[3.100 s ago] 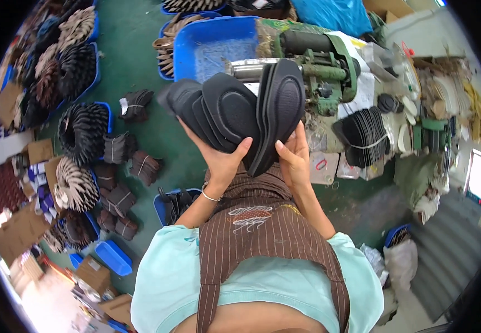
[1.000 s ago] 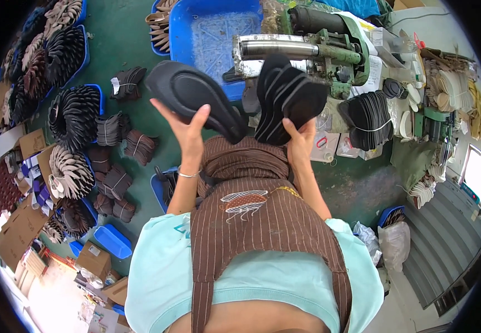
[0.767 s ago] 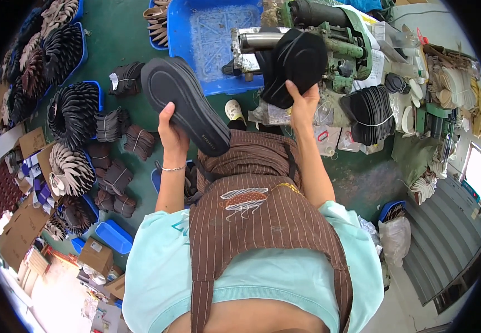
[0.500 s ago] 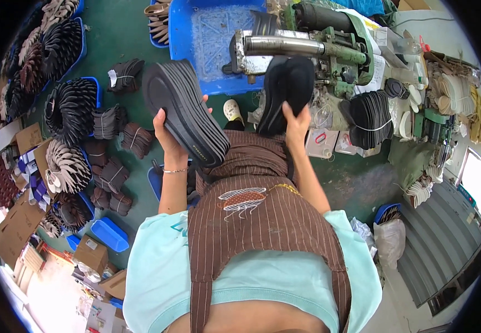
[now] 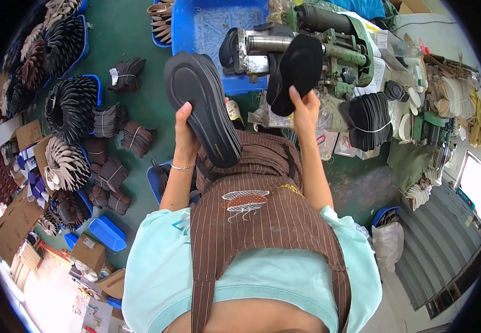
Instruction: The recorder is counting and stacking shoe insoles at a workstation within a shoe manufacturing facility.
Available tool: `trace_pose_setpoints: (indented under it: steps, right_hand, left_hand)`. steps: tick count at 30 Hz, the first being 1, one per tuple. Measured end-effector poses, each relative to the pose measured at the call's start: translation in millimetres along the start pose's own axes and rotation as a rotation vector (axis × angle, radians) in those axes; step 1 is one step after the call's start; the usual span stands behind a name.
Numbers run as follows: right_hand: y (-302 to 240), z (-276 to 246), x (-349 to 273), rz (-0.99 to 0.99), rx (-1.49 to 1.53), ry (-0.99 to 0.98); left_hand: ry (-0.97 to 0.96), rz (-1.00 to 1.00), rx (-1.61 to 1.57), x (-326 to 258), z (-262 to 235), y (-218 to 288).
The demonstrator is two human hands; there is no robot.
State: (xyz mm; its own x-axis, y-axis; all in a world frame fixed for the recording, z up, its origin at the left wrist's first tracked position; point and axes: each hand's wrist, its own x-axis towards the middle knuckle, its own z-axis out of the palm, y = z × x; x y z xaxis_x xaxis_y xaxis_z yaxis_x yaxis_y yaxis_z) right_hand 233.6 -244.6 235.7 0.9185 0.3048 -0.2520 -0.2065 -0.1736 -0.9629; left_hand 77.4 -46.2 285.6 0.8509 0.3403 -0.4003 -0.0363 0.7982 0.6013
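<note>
- A stack (image 5: 199,100) of black insoles is clamped in the left hand (image 5: 186,132), tilted, left of the machine (image 5: 348,54).
- More insoles (image 5: 302,65) are gripped by the right hand (image 5: 306,112), in front of the machine.
- The hands are held well apart.
- A blue tub (image 5: 223,25) is partly hidden by the machine.
- Nearby, a bundle (image 5: 368,114) is tied.

A stack of black insoles (image 5: 201,94), its layers showing along the right edge, slants in the left-hand grip (image 5: 186,133), broad rounded end at upper left, lower end marked with small yellowish print; a curved outline is molded into the upper part of the top face. Apart from it, a few matte black insoles (image 5: 301,66), at least two overlapping, stand nearly upright in the right-hand grip (image 5: 306,111), the front one leaning slightly right.
</note>
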Motion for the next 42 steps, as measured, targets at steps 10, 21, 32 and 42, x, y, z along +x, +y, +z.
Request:
trace_pose_setpoints:
  steps: [10, 21, 32, 42]
  right_hand:
    - [-54.8, 29.5, -1.3, 0.294, 0.216, -0.136]
    - [-87.5, 37.9, -39.5, 0.112, 0.007, -0.317]
    - [-64.1, 27.5, -59.3, 0.131, 0.604, -0.135]
    - [-13.9, -6.2, 12.8, -0.011, 0.507, 0.026]
  left_hand:
    - [0.208, 0.232, 0.375, 13.9, 8.0, -21.0]
    - [0.066, 0.219, 0.331, 12.3, 19.0, -15.1]
    - [0.048, -0.101, -0.128, 5.1, -3.4, -23.2]
    - [-0.263, -0.206, -0.302, 5.6, -14.4, -1.6]
